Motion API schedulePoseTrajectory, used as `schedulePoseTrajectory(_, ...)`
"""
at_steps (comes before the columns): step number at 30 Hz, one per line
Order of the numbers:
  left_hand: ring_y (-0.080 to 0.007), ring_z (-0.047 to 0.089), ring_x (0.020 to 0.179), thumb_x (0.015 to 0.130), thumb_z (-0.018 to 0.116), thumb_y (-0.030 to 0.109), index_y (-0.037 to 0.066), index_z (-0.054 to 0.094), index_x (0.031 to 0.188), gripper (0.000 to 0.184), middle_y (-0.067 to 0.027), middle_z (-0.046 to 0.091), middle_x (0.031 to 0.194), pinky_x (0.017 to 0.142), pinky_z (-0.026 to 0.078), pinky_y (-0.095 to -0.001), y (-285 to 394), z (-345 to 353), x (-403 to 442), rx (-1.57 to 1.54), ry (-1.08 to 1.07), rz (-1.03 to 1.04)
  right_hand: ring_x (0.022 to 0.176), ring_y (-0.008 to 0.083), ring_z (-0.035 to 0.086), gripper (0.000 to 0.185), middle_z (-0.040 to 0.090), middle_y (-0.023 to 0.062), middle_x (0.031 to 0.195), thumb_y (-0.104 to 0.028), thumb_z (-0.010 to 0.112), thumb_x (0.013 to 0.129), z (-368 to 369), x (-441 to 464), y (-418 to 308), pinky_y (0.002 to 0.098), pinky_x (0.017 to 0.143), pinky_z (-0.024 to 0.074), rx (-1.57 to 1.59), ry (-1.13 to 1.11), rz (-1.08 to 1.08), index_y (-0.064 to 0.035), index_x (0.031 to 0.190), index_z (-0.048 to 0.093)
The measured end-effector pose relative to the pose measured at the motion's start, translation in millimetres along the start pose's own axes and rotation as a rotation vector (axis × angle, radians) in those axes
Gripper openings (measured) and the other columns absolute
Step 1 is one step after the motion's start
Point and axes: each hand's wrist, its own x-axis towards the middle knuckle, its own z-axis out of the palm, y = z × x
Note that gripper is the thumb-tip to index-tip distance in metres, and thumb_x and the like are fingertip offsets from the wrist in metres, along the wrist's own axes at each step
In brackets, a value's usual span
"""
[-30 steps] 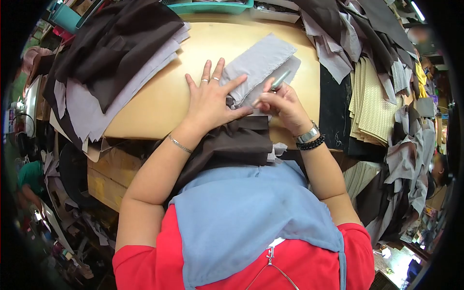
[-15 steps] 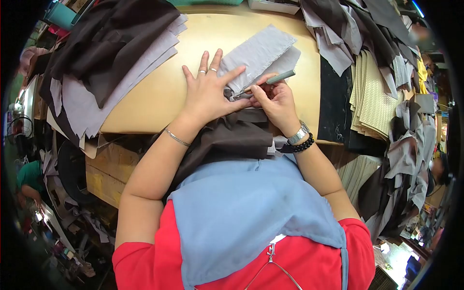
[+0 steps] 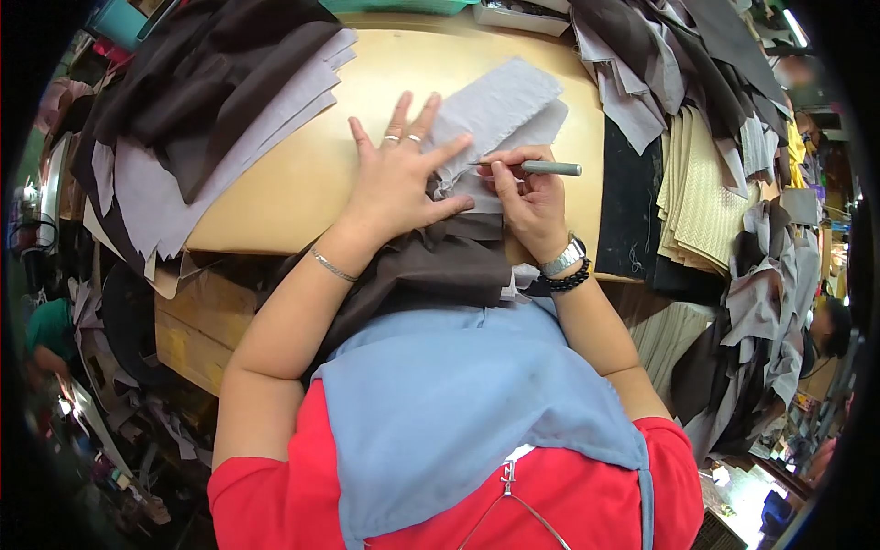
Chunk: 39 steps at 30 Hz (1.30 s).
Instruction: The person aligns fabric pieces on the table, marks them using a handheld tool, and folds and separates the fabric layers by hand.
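My left hand (image 3: 390,179) lies flat with its fingers spread, on the left edge of a pale grey fabric piece (image 3: 500,101) and the board beside it. A slim grey pen (image 3: 550,169) is pinched in my right hand (image 3: 532,197), its thin tip pointing left over the fabric's lower part. The grey piece is folded or doubled, with a frayed long edge. Dark brown fabric (image 3: 431,266) bunches below both hands and hangs over the board's front edge toward my lap.
The tan work board (image 3: 275,197) carries the cloth. Stacked brown and grey fabric (image 3: 220,82) covers its left side. More cut fabric (image 3: 642,55) is piled at the upper right, above cream textured sheets (image 3: 701,183). A cardboard box (image 3: 202,321) stands under the board at left.
My right hand has shifted slightly up and right, and the pen has turned closer to level. The thumb side of my left hand has come away from the right hand.
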Motion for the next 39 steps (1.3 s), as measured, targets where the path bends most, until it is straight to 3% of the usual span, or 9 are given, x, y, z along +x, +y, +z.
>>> schedulePoseTrajectory(1, -0.0442, 0.018, 0.146, 0.065, 0.073, 0.068, 0.039, 0.056, 0.135, 0.079, -0.0178, 0.027, 0.157, 0.098, 0.012, -0.0824, -1, 0, 0, 0.026, 0.009, 0.056, 0.091, 0.0127, 0.066, 0.017, 0.065, 0.0078, 0.099, -0.002, 0.061, 0.094, 0, -1, 3, 0.0233, 0.071, 0.0555, -0.015, -0.019, -0.017, -0.0031, 0.107, 0.049)
schedulePoseTrajectory(7, -0.0442, 0.02, 0.145, 0.066, 0.071, 0.07, 0.039, 0.056, 0.135, 0.077, -0.0171, 0.03, 0.156, 0.097, 0.013, -0.0825, 8, -5, -3, 0.018, -0.014, -0.119, 0.085, 0.0104, 0.065, 0.014, 0.065, 0.0078, 0.097, -0.002, 0.062, 0.093, -1, -2, 9, 0.0233, 0.067, 0.0554, -0.094, -0.05, -0.053, -0.0007, 0.105, 0.054)
schedulePoseTrajectory(22, -0.0451, 0.024, 0.143, 0.067, 0.073, 0.066, 0.038, 0.055, 0.136, 0.077, -0.0186, 0.032, 0.154, 0.098, 0.013, -0.082, 4, 1, -4, -0.032, 0.012, -0.102, 0.073, 0.0135, 0.069, 0.014, 0.068, 0.0086, 0.089, -0.001, 0.065, 0.09, 3, 0, 1, 0.0269, 0.065, 0.0573, -0.296, -0.065, -0.133, 0.0018, 0.101, 0.057)
schedulePoseTrajectory(25, -0.0395, 0.027, 0.144, 0.07, 0.072, 0.063, 0.032, 0.053, 0.139, 0.078, -0.0144, 0.034, 0.154, 0.098, 0.013, -0.0816, 5, -2, -3, -0.006, 0.067, -0.056, 0.072, 0.0158, 0.07, 0.015, 0.068, 0.0086, 0.087, 0.0, 0.066, 0.088, 5, 0, 0, 0.0279, 0.061, 0.0563, -0.344, -0.055, -0.15, 0.0006, 0.101, 0.058)
schedulePoseTrajectory(28, -0.0296, 0.031, 0.144, 0.073, 0.071, 0.06, 0.022, 0.049, 0.142, 0.081, -0.0078, 0.037, 0.154, 0.1, 0.013, -0.0807, 4, -1, 1, 0.066, 0.059, 0.128, 0.069, 0.0193, 0.069, 0.016, 0.067, 0.0095, 0.085, 0.001, 0.066, 0.087, 4, 2, -3, 0.0292, 0.059, 0.0546, -0.479, -0.087, -0.25, -0.0012, 0.101, 0.058)
schedulePoseTrajectory(31, -0.0216, 0.036, 0.142, 0.076, 0.069, 0.058, 0.015, 0.046, 0.143, 0.083, -0.0027, 0.04, 0.153, 0.101, 0.012, -0.0799, 4, -3, 3, -0.076, -0.095, 0.031, 0.067, 0.0243, 0.067, 0.016, 0.065, 0.0121, 0.084, 0.001, 0.067, 0.085, 1, 2, 0, 0.031, 0.057, 0.0529, -0.57, -0.085, -0.35, -0.0031, 0.099, 0.059)
schedulePoseTrajectory(39, -0.0201, 0.035, 0.142, 0.075, 0.068, 0.061, 0.016, 0.046, 0.143, 0.084, -0.0018, 0.04, 0.153, 0.102, 0.009, -0.0804, 7, -7, 2, -0.079, -0.102, -0.005, 0.063, 0.0154, 0.066, 0.014, 0.065, 0.0094, 0.075, -0.001, 0.066, 0.088, -10, 15, -4, 0.0279, 0.056, 0.0528, -0.572, 0.025, -0.244, -0.0025, 0.099, 0.059)
